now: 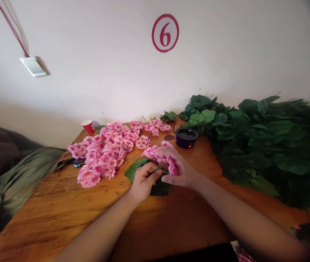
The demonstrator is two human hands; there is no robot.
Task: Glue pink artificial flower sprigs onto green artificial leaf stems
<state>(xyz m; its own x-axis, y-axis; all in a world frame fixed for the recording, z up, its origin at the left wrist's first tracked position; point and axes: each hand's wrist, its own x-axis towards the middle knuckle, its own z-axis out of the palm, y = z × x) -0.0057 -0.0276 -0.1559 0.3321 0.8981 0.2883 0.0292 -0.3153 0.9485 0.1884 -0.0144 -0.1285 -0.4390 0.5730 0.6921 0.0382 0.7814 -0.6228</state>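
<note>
Flower sprig (162,160) between both hands' fingers (155,174)

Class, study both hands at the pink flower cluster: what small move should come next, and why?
Probably press the flower cluster down onto the stem. The left hand pinches the stem just above the green leaves, the right hand cups the blooms, and the two parts already meet between them.
</note>
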